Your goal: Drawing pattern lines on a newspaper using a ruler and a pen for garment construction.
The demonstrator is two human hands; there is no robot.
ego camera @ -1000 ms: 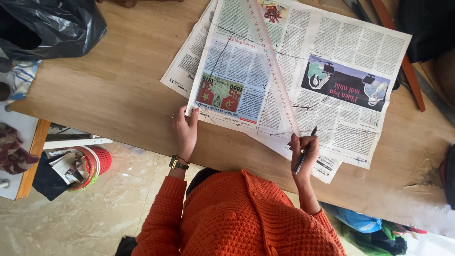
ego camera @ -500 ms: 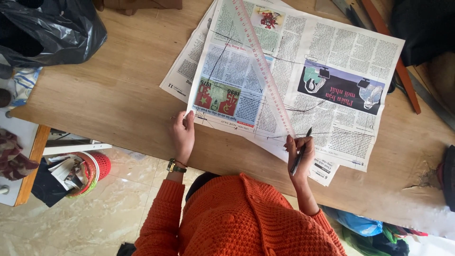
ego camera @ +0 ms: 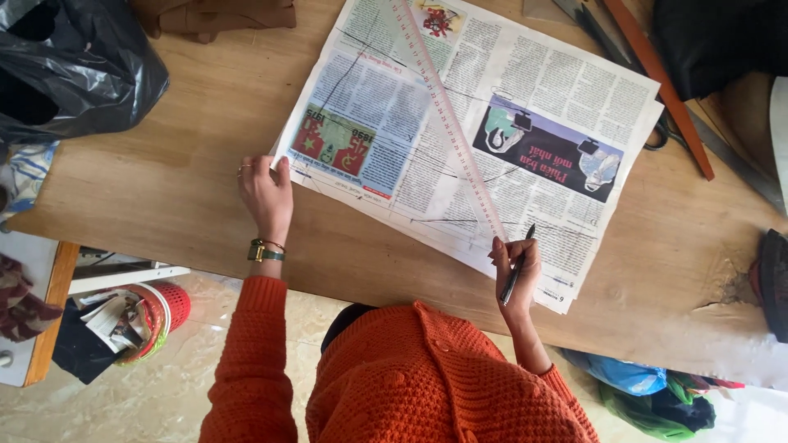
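— Where does the ruler lie from the hands?

— Its long axis runs diagonally across the newspaper, near end touching the right hand, which grips a black pen. The left hand (well apart from the ruler) presses flat and open on the paper's corner.

— Anything around?

— A black bag sits left on the surface; scissors and an orange strip lie right, clear of both hands.
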